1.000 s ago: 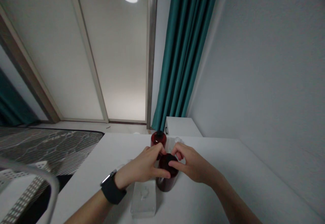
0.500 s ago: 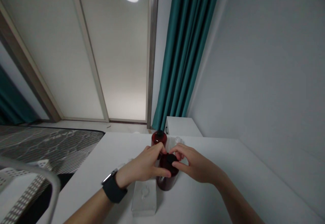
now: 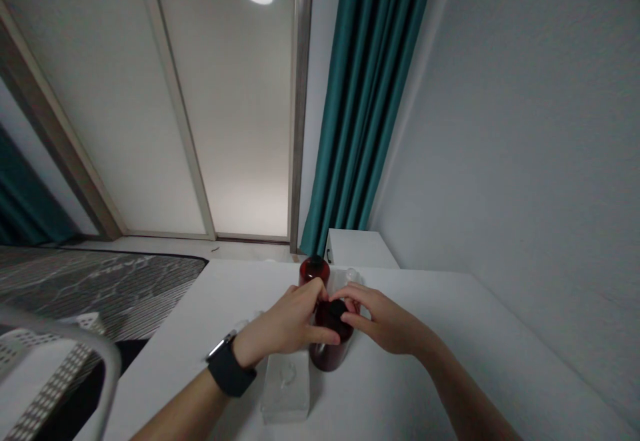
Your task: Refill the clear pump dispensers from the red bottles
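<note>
Dark red bottle: placed in the lower centre of the frame, between the two hands; topped by a black cap; its base seemingly rested on the white counter
Bottle's feel: judged stiff-walled and smooth, so perhaps a little slippery; its weight cannot be told, since no level of contents is made out; glass or plastic cannot be told either
Bottle's best hold: the broad body, to be wrapped from the side below the shoulder; the small cap is better taken by its rim, between thumb and forefinger
Left hand: wrapped about the bottle's upper body from the left; the thumb is laid across the near side, the fingers are bent behind; the bottle is gripped
Right hand: brought in from the right; fingers curled, thumb and forefinger set about the cap; whether it is squeezed cannot be told
Forearms: the left, with a dark watch worn at the wrist, is slanted up from the lower left; the right is slanted up from the lower right
Things nearby: a second red bottle is seen just above the left hand; a clear box is set below it, beside the held bottle
</note>
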A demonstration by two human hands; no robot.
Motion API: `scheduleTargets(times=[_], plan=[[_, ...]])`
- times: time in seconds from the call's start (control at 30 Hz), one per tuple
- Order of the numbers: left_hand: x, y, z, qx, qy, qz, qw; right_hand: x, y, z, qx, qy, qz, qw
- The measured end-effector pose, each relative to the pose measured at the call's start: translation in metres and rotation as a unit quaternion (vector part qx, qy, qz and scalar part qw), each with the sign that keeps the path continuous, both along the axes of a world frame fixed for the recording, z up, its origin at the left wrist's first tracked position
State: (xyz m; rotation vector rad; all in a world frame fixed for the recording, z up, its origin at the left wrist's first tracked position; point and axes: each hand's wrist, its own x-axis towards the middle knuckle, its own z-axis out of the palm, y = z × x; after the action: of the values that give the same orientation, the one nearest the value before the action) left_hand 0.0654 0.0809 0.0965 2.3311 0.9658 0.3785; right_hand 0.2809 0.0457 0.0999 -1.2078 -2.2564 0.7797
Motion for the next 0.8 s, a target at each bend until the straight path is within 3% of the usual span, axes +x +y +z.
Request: scheduleTargets(times=[0.37,0.53,0.67,0.8], plan=[[-0.002,-0.008,0.017,0.023,0.04,0.005,0.999,0.003,-0.002,0.002,-0.011,-0.017,-0.012,1.0],[-0.016,-0.003,0.019,0.048,-0.004,-0.059,0.997,0.007,0.005,-0.015,-0.055,-0.009,0.042,0.998],[-0.018,-0.002,0.021,0.089,-0.013,-0.05,0.995,-0.003,0.009,-0.027,-0.093,0.029,0.046,0.994],[-0.018,-0.007,0.028,0.156,-0.021,-0.06,0.986,-0.012,0.0,-0.008,-0.056,0.042,-0.019,0.997]])
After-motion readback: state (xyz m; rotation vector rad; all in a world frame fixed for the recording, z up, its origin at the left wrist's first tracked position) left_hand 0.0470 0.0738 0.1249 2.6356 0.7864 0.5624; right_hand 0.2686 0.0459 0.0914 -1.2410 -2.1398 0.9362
